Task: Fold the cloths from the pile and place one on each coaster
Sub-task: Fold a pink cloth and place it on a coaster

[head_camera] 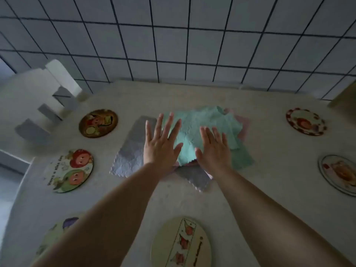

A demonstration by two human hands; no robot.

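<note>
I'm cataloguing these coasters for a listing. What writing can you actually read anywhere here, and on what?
"Have a nice day": along the left edge of the coaster with two cartoon faces, blurred, so a likely reading.
Dark lettering down the right side of the near coaster: too blurred to read.
Nothing else legible.

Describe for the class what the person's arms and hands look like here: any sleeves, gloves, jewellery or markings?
Both forearms are bare up to the frame's bottom edge; no sleeve shows. The left hand and right hand wear no gloves, and no rings, watch, bracelets or markings show. The fingers look slim, with short nails as far as the dim, soft picture lets one tell.
</note>
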